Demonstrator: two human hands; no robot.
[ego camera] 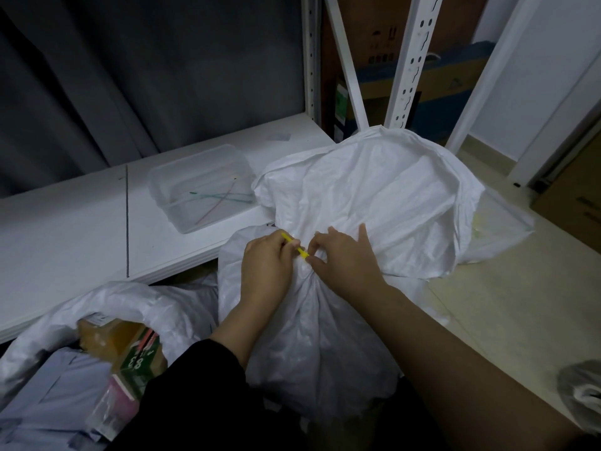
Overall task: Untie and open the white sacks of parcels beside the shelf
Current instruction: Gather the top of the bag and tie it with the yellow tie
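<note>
A full white sack (312,333) stands on the floor in front of me, its neck gathered and bound by a yellow tie (294,245). My left hand (266,268) holds the free end of the tie in curled fingers. My right hand (344,258) pinches the tie at the knot, with its other fingers resting on the sack's flared top (374,190). At the lower left a second white sack (107,297) lies open, showing cardboard boxes and plastic mailers inside.
A low white shelf board (81,219) runs along the left, carrying a clear plastic tub (162,190) with several loose ties in it. White shelf uprights (409,60) and cardboard boxes stand behind. Beige floor lies on the right, with another bag (582,388) at the edge.
</note>
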